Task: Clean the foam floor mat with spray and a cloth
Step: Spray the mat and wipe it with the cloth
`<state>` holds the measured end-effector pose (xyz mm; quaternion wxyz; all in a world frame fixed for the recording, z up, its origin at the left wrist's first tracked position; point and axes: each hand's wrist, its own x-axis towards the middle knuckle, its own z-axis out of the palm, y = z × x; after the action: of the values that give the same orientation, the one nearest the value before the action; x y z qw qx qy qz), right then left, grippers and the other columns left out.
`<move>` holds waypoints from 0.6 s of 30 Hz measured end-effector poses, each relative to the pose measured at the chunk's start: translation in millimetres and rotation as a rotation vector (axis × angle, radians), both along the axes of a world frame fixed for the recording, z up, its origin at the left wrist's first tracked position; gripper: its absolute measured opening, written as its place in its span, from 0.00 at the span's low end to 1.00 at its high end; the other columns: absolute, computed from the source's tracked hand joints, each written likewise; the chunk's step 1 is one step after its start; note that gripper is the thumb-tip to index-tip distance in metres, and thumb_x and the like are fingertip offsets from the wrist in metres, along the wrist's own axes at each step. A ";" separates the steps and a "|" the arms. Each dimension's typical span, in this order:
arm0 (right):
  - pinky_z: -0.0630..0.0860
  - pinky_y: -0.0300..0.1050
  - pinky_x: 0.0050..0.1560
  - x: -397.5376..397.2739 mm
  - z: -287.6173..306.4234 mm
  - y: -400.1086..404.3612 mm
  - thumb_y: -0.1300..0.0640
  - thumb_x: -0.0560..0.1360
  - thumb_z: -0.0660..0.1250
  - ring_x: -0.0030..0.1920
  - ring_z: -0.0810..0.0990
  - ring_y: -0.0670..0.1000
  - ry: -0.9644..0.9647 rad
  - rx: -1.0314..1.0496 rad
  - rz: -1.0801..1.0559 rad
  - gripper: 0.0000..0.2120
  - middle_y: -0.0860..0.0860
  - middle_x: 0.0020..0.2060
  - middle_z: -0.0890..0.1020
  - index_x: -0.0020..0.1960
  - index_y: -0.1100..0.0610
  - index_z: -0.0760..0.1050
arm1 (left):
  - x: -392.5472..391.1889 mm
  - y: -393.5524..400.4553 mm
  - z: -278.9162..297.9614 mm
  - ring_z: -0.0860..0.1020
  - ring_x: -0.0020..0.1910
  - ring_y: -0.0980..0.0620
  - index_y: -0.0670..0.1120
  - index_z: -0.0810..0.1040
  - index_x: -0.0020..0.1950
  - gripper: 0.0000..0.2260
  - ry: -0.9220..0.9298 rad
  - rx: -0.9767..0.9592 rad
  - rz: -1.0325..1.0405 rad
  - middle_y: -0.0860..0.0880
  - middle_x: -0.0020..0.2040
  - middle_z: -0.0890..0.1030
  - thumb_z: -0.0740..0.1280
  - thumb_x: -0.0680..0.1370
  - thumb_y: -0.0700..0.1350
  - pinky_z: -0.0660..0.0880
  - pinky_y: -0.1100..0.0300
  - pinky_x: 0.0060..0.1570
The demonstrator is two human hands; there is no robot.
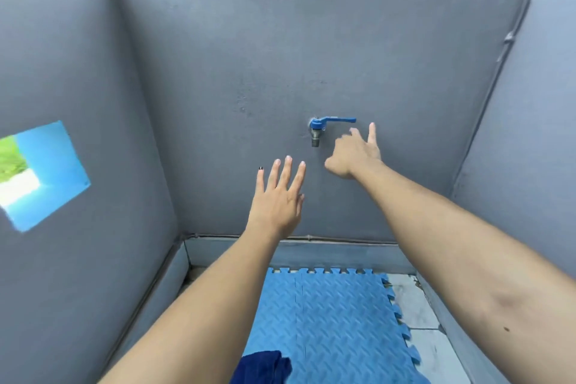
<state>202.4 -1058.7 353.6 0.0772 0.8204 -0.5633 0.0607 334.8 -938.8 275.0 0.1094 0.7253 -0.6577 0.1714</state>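
Observation:
A blue foam floor mat (336, 321) with a ridged pattern and jigsaw edges lies on the floor below me. A dark blue cloth (265, 366) rests on its near edge, partly cut off by the frame. My left hand (279, 196) is raised in front of the wall, fingers spread, holding nothing. My right hand (355, 153) reaches up beside a wall tap (321, 129) with a blue lever, fingers apart just below and right of the lever, not touching it. No spray bottle is in view.
Grey walls (218, 72) enclose the corner on three sides. A rectangular opening (43, 174) in the left wall shows green outside. Pale floor tiles (417, 305) show to the right of the mat. A thin pipe (311, 238) runs along the wall's base.

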 end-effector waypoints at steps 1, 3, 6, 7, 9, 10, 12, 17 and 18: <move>0.36 0.61 0.76 -1.4 -11.2 3.3 0.53 0.71 0.60 0.77 0.55 0.53 -0.039 -0.013 0.002 0.25 0.54 0.67 0.72 0.66 0.60 0.69 | 4.0 3.1 -0.6 0.42 0.77 0.43 0.50 0.39 0.78 0.27 0.003 0.020 0.009 0.46 0.79 0.41 0.48 0.83 0.52 0.43 0.41 0.73; 0.40 0.59 0.77 -2.2 -25.3 1.6 0.57 0.70 0.63 0.77 0.54 0.55 -0.196 -0.184 0.033 0.28 0.56 0.70 0.69 0.69 0.61 0.65 | 15.6 6.8 -3.4 0.42 0.77 0.43 0.50 0.38 0.78 0.27 -0.003 0.026 0.024 0.46 0.79 0.40 0.49 0.83 0.51 0.42 0.40 0.72; 0.42 0.54 0.78 0.4 -9.4 -18.3 0.60 0.72 0.63 0.79 0.43 0.54 -0.169 -0.234 0.078 0.40 0.56 0.79 0.48 0.79 0.62 0.47 | 35.2 8.4 -2.4 0.41 0.77 0.43 0.50 0.36 0.77 0.27 -0.041 0.033 0.045 0.46 0.79 0.39 0.48 0.83 0.52 0.42 0.41 0.73; 0.42 0.54 0.78 2.5 -3.5 -22.5 0.59 0.72 0.62 0.79 0.41 0.53 -0.125 -0.173 0.081 0.42 0.54 0.80 0.46 0.79 0.61 0.43 | 39.5 9.1 -2.9 0.41 0.77 0.44 0.50 0.36 0.77 0.27 -0.054 0.047 0.049 0.46 0.79 0.39 0.47 0.83 0.52 0.42 0.41 0.73; 0.42 0.55 0.78 8.5 3.2 -25.4 0.57 0.72 0.63 0.79 0.43 0.53 -0.097 -0.120 0.055 0.43 0.54 0.79 0.50 0.79 0.61 0.43 | 44.3 9.8 -5.7 0.41 0.77 0.43 0.49 0.36 0.77 0.27 -0.048 0.076 0.065 0.45 0.79 0.39 0.47 0.83 0.52 0.42 0.42 0.73; 0.42 0.55 0.78 11.6 4.1 -26.2 0.55 0.72 0.63 0.79 0.47 0.53 -0.103 -0.134 0.042 0.42 0.55 0.78 0.55 0.79 0.61 0.46 | 44.9 8.7 -7.1 0.41 0.77 0.43 0.49 0.36 0.77 0.27 -0.032 0.086 0.073 0.45 0.79 0.39 0.47 0.83 0.52 0.42 0.42 0.73; 0.43 0.55 0.78 17.2 8.2 -24.2 0.53 0.70 0.64 0.76 0.56 0.55 -0.076 -0.172 0.014 0.38 0.57 0.73 0.64 0.76 0.62 0.55 | 41.1 5.2 -9.5 0.41 0.77 0.43 0.48 0.36 0.77 0.28 -0.013 0.090 0.078 0.45 0.79 0.39 0.47 0.83 0.51 0.42 0.42 0.73; 0.44 0.54 0.78 21.9 17.3 -7.8 0.52 0.69 0.64 0.73 0.62 0.57 0.016 -0.187 -0.044 0.38 0.59 0.69 0.68 0.75 0.64 0.57 | 30.1 -1.2 -13.6 0.41 0.77 0.44 0.47 0.37 0.78 0.28 0.011 0.105 0.059 0.45 0.79 0.40 0.47 0.83 0.51 0.42 0.43 0.74; 0.45 0.55 0.78 21.8 15.4 -4.4 0.51 0.69 0.65 0.73 0.62 0.58 0.023 -0.194 -0.046 0.39 0.59 0.70 0.67 0.75 0.64 0.56 | 29.7 -2.1 -14.3 0.41 0.77 0.44 0.47 0.37 0.78 0.28 0.014 0.111 0.060 0.45 0.79 0.39 0.47 0.83 0.51 0.42 0.43 0.73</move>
<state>224.1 -1063.1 369.0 0.1641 0.7966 -0.5725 0.1038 364.5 -940.8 260.6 0.0683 0.7509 -0.6434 0.1326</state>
